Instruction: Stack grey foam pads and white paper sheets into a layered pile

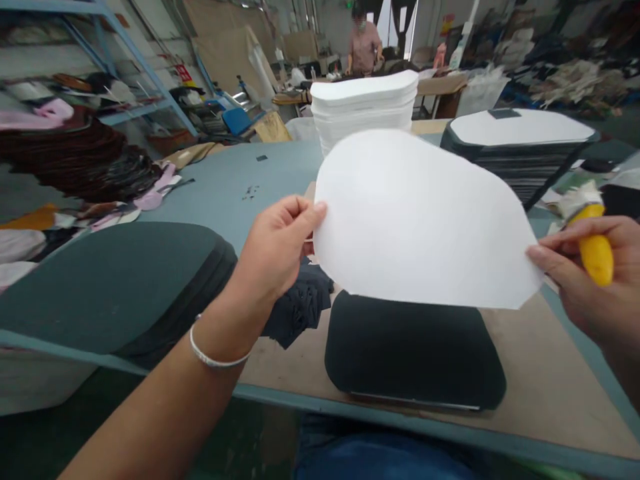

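A white, round-cornered sheet is held up in front of me, above the table. My left hand pinches its left edge between thumb and fingers. At the sheet's lower right corner, my right hand grips the edge with its fingertips and also holds a brush with a yellow handle and pale bristles pointing up. Below the sheet lies a black panel of rounded shape, its far part hidden by the sheet. Small dark cut pieces are heaped beside it, under my left hand.
A tall stack of white sheets stands behind the held sheet. Dark panels are piled at left; another stack, topped with white, stands at back right. Shelving is at far left. A person stands in the background.
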Available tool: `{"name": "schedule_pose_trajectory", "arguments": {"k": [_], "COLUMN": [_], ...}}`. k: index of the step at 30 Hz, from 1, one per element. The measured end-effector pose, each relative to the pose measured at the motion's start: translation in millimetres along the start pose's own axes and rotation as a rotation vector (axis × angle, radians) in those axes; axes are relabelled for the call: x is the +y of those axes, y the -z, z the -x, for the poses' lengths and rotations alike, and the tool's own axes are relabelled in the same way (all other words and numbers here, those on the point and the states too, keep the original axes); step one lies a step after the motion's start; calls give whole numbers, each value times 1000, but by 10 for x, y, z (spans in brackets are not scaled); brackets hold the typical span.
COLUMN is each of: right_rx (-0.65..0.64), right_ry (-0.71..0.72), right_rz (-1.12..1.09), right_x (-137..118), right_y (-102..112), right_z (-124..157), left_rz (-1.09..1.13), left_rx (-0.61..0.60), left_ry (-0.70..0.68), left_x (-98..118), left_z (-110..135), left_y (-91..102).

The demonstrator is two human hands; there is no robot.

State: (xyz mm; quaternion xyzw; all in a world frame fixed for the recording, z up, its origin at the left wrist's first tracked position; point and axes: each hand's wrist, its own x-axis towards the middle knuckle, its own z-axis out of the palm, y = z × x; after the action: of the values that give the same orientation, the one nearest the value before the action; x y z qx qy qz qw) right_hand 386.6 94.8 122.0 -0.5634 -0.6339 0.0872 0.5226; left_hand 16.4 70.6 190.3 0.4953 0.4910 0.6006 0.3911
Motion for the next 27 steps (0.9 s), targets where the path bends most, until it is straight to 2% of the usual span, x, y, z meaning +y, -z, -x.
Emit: {"name": "schedule_pose_trajectory", "arguments": {"k": [3,6,8,11,13,17,21,27], "right_rx": [-52,-127,-228,-389,-438,-415,-469,-445], "right_ry": [45,74,-2,-117,-171,-258,-220,-328], "right_rz": [130,238,250,224,212,232,233,257], "right_x": [82,249,423,686,805,919,973,798], "right_y": [129,137,116,78,51,17,17,-43], "right_z": [249,609,893,1305,1521,1733,1723,1736], "left_rz": [-131,-295,-374,-474,-527,-605,-650,-675], "left_rx": [-4,-61,-80,-63,-52,-37,-19,-16], "left_ry": [85,226,305,350,366,410,435,457], "left_x": [-484,-900,-1130,-1407,-1536,-1634,-1591,-1569], "left_z": [241,534,725,947,1040,1126,1132,1115], "left_y": [135,199,221,242,251,246,215,198]}}
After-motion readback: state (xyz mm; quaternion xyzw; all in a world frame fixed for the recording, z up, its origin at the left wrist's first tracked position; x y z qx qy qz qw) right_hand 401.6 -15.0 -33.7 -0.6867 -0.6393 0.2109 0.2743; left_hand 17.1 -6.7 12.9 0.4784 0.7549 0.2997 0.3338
